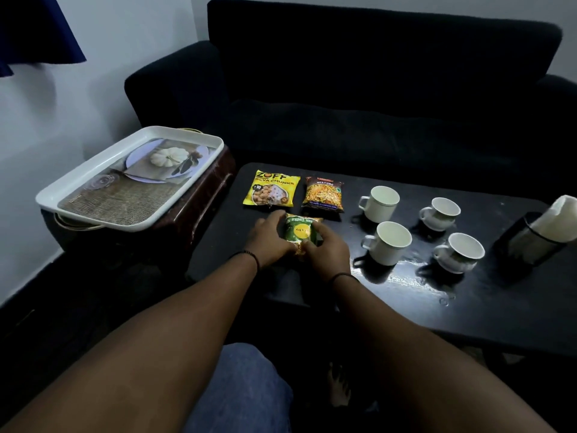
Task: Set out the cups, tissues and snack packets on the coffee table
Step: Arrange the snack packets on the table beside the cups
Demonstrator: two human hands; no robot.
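Observation:
A green snack packet (298, 230) with a yellow circle lies on the black coffee table (406, 295). My left hand (268, 240) grips its left side and my right hand (327, 248) grips its right side. Behind it lie a yellow soya-chunks packet (272, 192) and an orange mixture packet (323, 194), side by side. To the right stand several white cups: two taller mugs (379, 203) (390, 242) and two wider cups (441, 212) (459, 252). A black holder with white tissues (540, 229) stands at the table's right end.
A white tray (125, 179) with a printed picture sits bare on a dark side stand left of the table. A dark sofa (374, 104) runs behind the table. My knee in blue jeans (243, 385) is below the near table edge.

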